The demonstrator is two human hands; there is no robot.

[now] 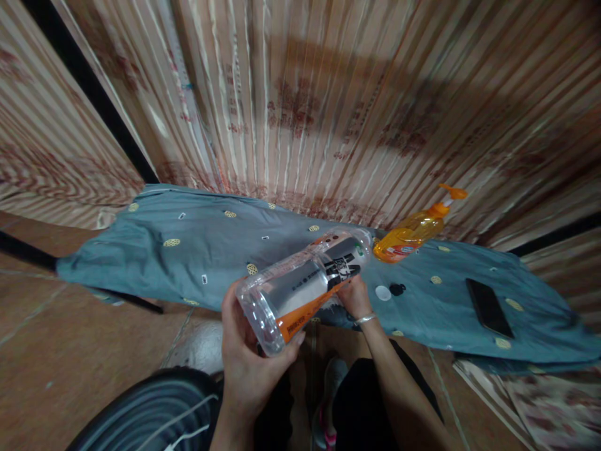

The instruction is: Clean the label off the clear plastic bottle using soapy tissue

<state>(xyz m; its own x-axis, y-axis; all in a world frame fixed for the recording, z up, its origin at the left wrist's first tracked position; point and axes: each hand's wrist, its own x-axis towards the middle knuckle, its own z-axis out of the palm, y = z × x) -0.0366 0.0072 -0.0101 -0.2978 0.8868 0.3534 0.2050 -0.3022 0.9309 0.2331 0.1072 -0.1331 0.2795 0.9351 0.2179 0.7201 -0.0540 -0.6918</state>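
A large clear plastic bottle with a grey, white and orange label lies tilted across both my hands, above the front of a cloth-covered bench. My left hand is wrapped round its near left end. Under the far right part, my right hand grips it from below, a bracelet on the wrist; the bottle hides some of its fingers. Just beyond the bottle's right end stands an orange pump bottle. To the right of my right hand lie a white round disc and a small black piece, perhaps caps.
The bench carries a blue-green cloth with yellow motifs. A black phone lies at its right. A patterned curtain hangs behind. On the tiled floor, a dark ribbed round object with a white cable sits at lower left.
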